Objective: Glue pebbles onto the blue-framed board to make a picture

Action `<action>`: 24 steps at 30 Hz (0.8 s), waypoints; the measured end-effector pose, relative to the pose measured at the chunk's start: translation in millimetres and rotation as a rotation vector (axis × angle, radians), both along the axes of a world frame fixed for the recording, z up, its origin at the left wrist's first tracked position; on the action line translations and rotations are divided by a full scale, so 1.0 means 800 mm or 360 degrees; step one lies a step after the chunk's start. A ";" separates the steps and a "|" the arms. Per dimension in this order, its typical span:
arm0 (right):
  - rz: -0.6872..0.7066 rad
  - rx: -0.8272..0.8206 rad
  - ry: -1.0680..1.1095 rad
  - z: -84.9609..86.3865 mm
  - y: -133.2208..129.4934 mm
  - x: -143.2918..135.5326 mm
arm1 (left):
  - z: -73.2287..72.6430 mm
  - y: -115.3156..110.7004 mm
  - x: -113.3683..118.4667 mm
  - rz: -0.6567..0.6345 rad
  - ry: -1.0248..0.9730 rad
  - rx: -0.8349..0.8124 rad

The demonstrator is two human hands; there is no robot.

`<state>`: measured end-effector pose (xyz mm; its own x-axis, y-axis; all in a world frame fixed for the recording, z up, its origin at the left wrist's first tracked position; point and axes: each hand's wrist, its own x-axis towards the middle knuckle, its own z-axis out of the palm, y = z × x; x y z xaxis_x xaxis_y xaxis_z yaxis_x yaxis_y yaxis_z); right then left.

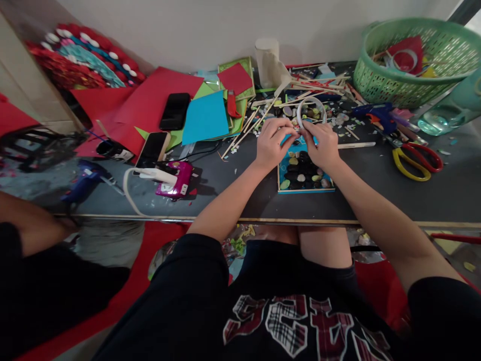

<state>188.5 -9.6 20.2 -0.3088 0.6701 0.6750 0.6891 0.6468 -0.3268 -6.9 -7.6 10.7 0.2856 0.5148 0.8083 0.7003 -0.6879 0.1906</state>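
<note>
Over the blue board edged with thin sticks, my two hands meet, fingertips almost touching. Dark and pale pebbles cover the board's lower part, and my wrists hide some of its sides. My right hand is closed on a roll of tape, whose pale ring rises above the fingers. My left hand is closed in a pinch close to the roll; whatever lies between its fingertips is too small to make out.
Scissors, a glue gun and a green basket stand right. Loose sticks and pebbles litter the back. Left are coloured paper, phones, a pink power socket and another glue gun. Another person's arm shows far left.
</note>
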 end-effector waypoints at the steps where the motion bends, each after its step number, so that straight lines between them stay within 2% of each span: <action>1: -0.0001 0.0008 0.0011 0.001 0.000 0.000 | 0.001 0.000 0.000 0.0021 -0.0025 0.0000; 13: -0.0009 -0.0046 -0.0114 -0.001 0.002 0.002 | 0.005 0.003 0.001 -0.0054 0.0123 0.0042; 20: 0.0025 -0.0048 -0.0273 0.016 -0.007 -0.004 | 0.005 0.002 -0.002 -0.0056 0.0146 -0.0068; 24: -0.0004 -0.0039 -0.0278 0.018 -0.010 -0.007 | 0.001 0.001 0.003 -0.0089 0.0176 -0.0101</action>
